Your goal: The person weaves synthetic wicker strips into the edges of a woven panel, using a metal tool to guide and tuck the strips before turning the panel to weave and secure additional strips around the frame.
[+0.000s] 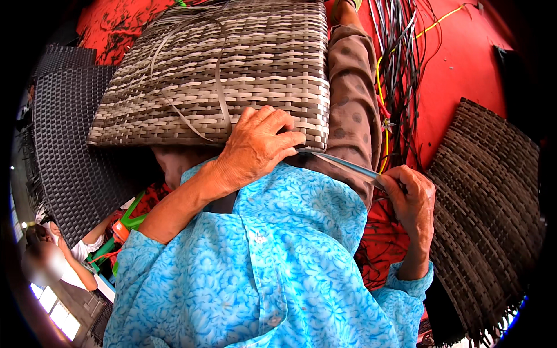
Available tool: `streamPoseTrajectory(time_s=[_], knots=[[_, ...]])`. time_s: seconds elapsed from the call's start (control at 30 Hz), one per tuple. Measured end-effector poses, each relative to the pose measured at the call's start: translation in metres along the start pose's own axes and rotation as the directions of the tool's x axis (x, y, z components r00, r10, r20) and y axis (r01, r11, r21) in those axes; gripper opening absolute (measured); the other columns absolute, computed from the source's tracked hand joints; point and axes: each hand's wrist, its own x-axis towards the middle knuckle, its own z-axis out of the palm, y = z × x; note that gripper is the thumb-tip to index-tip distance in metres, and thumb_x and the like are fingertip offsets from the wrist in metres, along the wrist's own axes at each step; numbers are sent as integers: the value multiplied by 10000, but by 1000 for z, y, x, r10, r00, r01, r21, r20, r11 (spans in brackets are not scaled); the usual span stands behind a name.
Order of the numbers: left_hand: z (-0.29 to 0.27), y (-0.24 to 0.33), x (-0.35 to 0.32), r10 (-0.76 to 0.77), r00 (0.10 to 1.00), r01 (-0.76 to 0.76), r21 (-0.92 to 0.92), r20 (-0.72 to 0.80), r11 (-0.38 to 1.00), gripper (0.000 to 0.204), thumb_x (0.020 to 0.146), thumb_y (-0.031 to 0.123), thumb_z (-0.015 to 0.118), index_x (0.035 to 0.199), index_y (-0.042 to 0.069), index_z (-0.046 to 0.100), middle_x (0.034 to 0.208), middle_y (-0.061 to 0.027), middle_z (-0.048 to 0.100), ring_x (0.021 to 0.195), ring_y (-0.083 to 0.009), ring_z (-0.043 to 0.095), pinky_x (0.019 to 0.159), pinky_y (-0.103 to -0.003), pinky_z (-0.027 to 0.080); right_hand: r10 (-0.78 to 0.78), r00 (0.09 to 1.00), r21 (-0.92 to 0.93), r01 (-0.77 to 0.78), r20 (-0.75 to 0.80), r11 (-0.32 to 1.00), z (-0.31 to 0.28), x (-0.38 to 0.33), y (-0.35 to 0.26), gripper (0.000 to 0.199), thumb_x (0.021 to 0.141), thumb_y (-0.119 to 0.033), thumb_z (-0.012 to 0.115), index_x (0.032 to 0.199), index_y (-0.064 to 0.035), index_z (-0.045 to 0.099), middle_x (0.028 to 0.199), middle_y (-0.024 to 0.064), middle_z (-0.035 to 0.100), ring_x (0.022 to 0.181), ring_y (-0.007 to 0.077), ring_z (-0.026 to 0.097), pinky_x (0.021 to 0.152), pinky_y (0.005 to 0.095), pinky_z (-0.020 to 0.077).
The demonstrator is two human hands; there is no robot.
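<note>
A thick woven panel [232, 87] of grey and beige flat plastic strips lies across my lap. My left hand [255, 142] is closed over its near edge, fingers curled on the weave and thumb close to the corner. To the right, my right hand [411, 194] grips a shiny blue-grey flat strip [348, 166]. That strip runs taut from the panel's edge, beside my left fingertips, to my right thumb and fingers. Its end at the weave is partly hidden. A loose thin strip [220, 81] loops up over the panel's top.
A dark woven sheet [75, 133] stands at the left, and a brown one [487, 214] lies at the right. Long loose strips [400, 69] and a yellow cord [435, 22] lie on the red floor covering [464, 64]. Another person [69, 258] sits at the lower left.
</note>
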Motion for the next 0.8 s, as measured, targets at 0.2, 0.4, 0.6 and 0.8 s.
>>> streamPoseTrajectory(time_s=[0.2, 0.4, 0.6, 0.8], knots=[[7, -8, 6, 56, 998, -56, -110, 0, 992, 148, 691, 102, 714, 813, 122, 633, 852, 10, 576, 827, -202, 529, 755, -353, 372, 242, 970, 167, -235, -22, 957, 2, -22, 15, 121, 789, -125, 696, 762, -42, 612, 655, 81, 598, 571, 206, 576, 529, 304, 442], [-4, -5, 43, 80, 989, -33, -351, 121, 936, 73, 734, 91, 659, 776, 103, 601, 772, -2, 601, 790, -197, 561, 746, -335, 401, 289, 956, 170, -294, 53, 941, 3, -27, 15, 113, 808, -126, 683, 795, -29, 624, 648, 86, 592, 552, 188, 555, 523, 286, 431], [1, -4, 75, -81, 950, 287, -743, 300, 604, 70, 840, 74, 652, 820, 25, 606, 804, 23, 589, 777, -46, 546, 701, -199, 452, 368, 927, 254, -375, 76, 892, 9, -29, 14, 118, 828, -135, 671, 833, -23, 634, 632, 62, 585, 544, 125, 532, 518, 272, 425], [4, -18, 55, -2, 938, 271, -728, 348, 630, 168, 815, 184, 671, 826, 21, 632, 788, -34, 608, 777, -113, 575, 702, -274, 460, 368, 909, 356, -416, 197, 837, 10, -37, 14, 282, 769, -152, 740, 1002, -31, 637, 731, 28, 605, 624, 79, 528, 575, 241, 443]])
